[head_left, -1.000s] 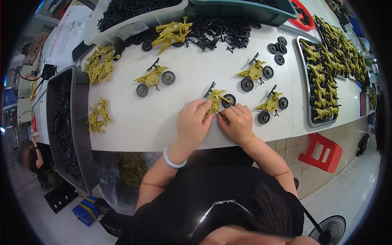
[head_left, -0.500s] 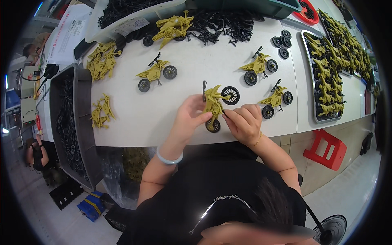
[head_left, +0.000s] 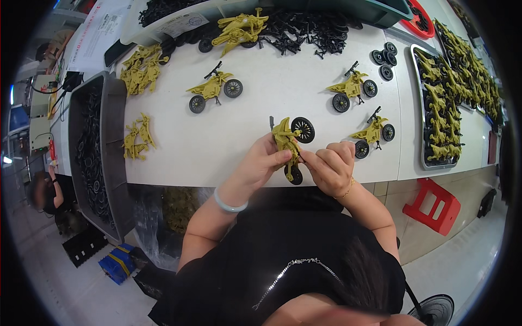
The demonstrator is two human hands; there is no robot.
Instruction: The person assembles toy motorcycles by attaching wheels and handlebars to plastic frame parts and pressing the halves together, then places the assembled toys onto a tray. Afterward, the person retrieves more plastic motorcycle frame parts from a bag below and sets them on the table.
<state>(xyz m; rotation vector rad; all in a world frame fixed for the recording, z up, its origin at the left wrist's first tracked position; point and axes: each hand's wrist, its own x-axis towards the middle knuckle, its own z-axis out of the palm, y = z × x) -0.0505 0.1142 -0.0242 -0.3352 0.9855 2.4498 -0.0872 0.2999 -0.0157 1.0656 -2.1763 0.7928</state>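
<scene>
Above the near edge of the white table, a yellow toy motorcycle (head_left: pixel 284 136) with black wheels and a black handlebar is gripped by my left hand (head_left: pixel 265 161). The thumb lies across its body and the fingers are behind it. My right hand (head_left: pixel 330 167) is closed in a pinch at the toy's lower right side. A dark tip shows at those fingertips, but the part itself is mostly hidden. Three similar toy motorcycles stand on the table: one (head_left: pixel 210 91) beyond my left hand, one (head_left: pixel 348 89) at the far right and one (head_left: pixel 374 132) close by my right hand.
Yellow body parts (head_left: pixel 140 73) lie at the left, beside a grey bin (head_left: pixel 117 157) of black wheels. Black parts (head_left: pixel 310 33) are heaped at the back, loose wheels (head_left: pixel 385 57) right of them. A metal tray (head_left: pixel 422 130) holds finished-looking toys. A red stool (head_left: pixel 433 206) stands below.
The view has shifted slightly. The held toy has tilted a little in my left hand, its lower wheel swinging right. My right hand keeps its pinch beside the toy.
</scene>
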